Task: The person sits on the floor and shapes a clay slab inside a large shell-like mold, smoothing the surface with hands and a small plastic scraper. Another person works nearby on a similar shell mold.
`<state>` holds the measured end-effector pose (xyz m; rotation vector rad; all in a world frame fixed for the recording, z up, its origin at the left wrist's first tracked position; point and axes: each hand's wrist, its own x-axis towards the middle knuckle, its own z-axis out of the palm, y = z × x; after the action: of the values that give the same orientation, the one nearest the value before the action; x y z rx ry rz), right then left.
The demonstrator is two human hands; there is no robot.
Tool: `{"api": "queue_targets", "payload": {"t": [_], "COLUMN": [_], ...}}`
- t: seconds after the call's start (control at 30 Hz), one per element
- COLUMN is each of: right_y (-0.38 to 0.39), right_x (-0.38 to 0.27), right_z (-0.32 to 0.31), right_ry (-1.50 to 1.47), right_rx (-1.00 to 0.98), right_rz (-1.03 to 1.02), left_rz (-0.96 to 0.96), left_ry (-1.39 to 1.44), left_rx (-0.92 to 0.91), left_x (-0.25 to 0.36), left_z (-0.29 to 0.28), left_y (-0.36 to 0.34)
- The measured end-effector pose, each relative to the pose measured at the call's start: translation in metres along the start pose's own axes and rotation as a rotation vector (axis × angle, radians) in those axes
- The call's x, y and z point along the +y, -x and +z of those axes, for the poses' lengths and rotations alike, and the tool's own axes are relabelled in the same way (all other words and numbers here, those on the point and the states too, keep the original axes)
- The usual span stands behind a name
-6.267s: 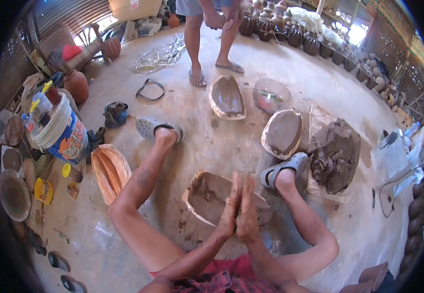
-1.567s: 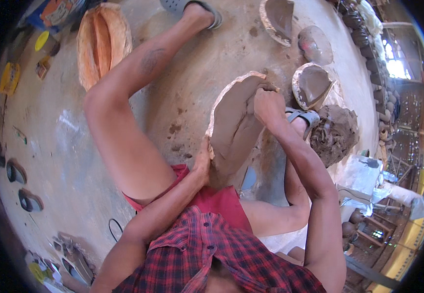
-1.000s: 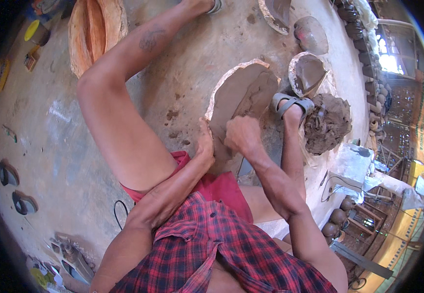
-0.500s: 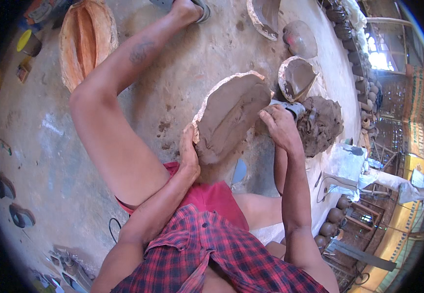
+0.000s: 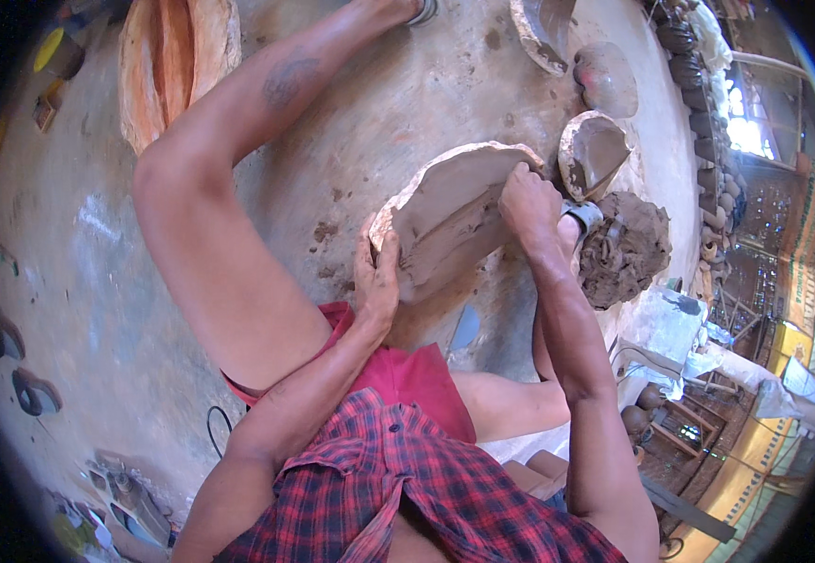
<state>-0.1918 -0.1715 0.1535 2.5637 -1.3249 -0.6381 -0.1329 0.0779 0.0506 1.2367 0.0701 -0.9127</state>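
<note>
Grasping the clay-lined mould [image 5: 414, 180], the left hand [image 5: 376, 281] presumably steadies it while the right hand [image 5: 531, 208], fingers clenched, meets its far end.

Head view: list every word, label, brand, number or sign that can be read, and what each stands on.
Brown sheet, far right: large sideways lettering, not copied here.
Yellow strip, lower right: dark lettering, not copied; smaller marks unreadable.
Tattoo on the left leg: too small to read.

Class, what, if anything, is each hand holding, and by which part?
The left hand holds the clay-lined mould by its near left rim. The right hand is at the mould's far end; whether it grips anything cannot be told.
</note>
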Motion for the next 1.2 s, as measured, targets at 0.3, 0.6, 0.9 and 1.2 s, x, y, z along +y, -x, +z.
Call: {"api": "queue_targets", "payload": {"t": [0.3,0.6,0.9,1.2], "right_y": [0.065,0.134,0.132,0.132], "right_x": [-0.082,-0.086,-0.026,-0.065], "right_z": [-0.005,-0.059,-0.076,-0.015], "right_ry": [-0.055,-0.723,-0.911,-1.081], "right_rx": [-0.125,-0.302,-0.289,-0.007], "right_rz": [-0.117,-0.527,0.068,-0.107], "left_rz": [-0.009,-0.228,-0.241,-0.068], "left_ry": [-0.169,0.411,0.479,-0.090], "left_rx": [0.054,-0.065,-0.086,-0.010], "left_x": [0.003,0.004,0.027,0.016], "left_z": [0.003,0.000,-0.008,-0.003], "left_y": [-0.002,-0.006,0.001,-0.015]}}
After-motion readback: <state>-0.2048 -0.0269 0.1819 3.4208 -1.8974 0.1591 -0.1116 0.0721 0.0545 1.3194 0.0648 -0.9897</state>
